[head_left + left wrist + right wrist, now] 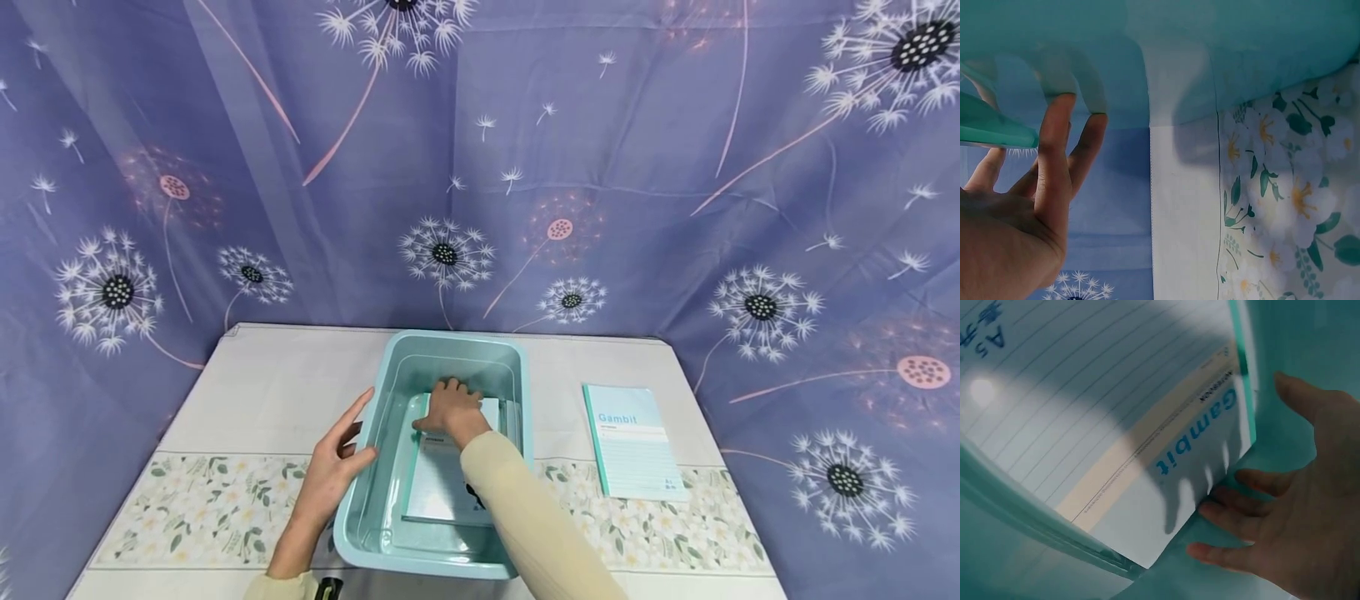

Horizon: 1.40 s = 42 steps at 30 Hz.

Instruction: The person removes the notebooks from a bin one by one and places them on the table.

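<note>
A light teal plastic tub (431,550) stands on the table. Inside it lies a pale blue notebook (442,492) with a green spine, its printed "Gambit" cover facing up in the right wrist view. My right hand (452,411) reaches into the tub at the notebook's far end, fingers spread. In the right wrist view, that hand's fingertips (1210,512) are right at the notebook's top edge. My left hand (333,467) is at the tub's left side, thumb and index finger extended at the rim. Its fingertips (1094,122) meet the outer wall in the left wrist view.
A second "Gambit" notebook (637,442) lies face up on the table, right of the tub. The white table cover (300,383) has a floral band (202,508) across it. A purple dandelion curtain (510,158) hangs behind and at both sides.
</note>
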Each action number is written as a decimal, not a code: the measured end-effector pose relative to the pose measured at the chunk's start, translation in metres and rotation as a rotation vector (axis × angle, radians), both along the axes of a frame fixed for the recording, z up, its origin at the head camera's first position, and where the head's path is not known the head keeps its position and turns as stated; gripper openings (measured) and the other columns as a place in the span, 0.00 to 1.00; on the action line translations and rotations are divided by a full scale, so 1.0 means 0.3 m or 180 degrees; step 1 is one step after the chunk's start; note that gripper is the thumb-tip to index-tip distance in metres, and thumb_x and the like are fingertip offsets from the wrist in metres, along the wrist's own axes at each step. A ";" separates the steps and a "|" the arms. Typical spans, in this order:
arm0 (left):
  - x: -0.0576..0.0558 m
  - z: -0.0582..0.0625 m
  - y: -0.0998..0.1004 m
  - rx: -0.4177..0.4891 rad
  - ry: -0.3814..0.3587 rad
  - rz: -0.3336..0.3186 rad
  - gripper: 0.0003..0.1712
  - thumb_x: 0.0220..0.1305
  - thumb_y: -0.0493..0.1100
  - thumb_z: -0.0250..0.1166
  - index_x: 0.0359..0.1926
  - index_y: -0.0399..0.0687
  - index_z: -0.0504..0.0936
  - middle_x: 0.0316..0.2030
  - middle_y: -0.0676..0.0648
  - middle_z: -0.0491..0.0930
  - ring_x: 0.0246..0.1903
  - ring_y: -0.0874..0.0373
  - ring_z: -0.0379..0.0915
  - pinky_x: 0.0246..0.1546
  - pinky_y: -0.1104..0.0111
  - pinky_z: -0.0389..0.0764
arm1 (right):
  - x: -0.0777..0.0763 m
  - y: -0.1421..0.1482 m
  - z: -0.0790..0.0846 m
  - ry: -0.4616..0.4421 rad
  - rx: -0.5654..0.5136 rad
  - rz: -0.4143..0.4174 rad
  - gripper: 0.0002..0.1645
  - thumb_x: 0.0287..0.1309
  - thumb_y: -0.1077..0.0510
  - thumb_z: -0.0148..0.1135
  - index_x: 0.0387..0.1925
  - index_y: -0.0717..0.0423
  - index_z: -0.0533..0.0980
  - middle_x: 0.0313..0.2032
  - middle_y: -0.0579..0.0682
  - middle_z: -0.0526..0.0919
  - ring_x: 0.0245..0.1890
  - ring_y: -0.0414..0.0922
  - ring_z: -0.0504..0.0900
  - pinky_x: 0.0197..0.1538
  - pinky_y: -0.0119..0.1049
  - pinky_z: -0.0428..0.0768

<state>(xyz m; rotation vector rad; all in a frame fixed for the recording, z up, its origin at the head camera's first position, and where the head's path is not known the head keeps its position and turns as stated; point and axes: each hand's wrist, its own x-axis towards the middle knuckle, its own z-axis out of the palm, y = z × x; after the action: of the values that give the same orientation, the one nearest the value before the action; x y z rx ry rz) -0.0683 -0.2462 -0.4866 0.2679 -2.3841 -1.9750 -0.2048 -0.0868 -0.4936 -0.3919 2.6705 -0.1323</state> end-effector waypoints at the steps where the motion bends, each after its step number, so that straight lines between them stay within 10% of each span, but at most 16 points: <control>1: 0.000 0.000 0.000 0.0000 -0.0001 -0.0002 0.47 0.64 0.31 0.61 0.78 0.75 0.64 0.68 0.33 0.75 0.52 0.33 0.83 0.39 0.54 0.88 | -0.001 -0.004 -0.009 0.0053 0.0064 0.0016 0.58 0.61 0.26 0.63 0.78 0.59 0.61 0.75 0.62 0.67 0.73 0.58 0.69 0.73 0.62 0.69; 10: 0.000 -0.001 0.002 0.0003 -0.0037 0.0013 0.47 0.64 0.32 0.61 0.77 0.77 0.65 0.66 0.33 0.76 0.49 0.36 0.85 0.37 0.53 0.88 | 0.011 -0.041 -0.093 0.0215 0.0692 0.0221 0.68 0.49 0.17 0.65 0.79 0.53 0.59 0.72 0.59 0.67 0.74 0.58 0.68 0.75 0.66 0.63; 42: 0.000 -0.001 -0.002 -0.0088 -0.0006 -0.0008 0.46 0.64 0.34 0.61 0.78 0.77 0.64 0.66 0.34 0.78 0.49 0.39 0.86 0.39 0.59 0.86 | 0.047 -0.031 -0.029 -0.0076 0.0501 -0.0028 0.59 0.48 0.23 0.69 0.70 0.56 0.65 0.65 0.60 0.77 0.68 0.58 0.76 0.70 0.60 0.72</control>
<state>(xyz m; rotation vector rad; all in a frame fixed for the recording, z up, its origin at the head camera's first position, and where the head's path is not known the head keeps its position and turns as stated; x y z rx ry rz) -0.0684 -0.2470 -0.4870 0.2663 -2.4122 -1.9419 -0.1906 -0.0960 -0.5023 -0.3263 2.6366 0.0699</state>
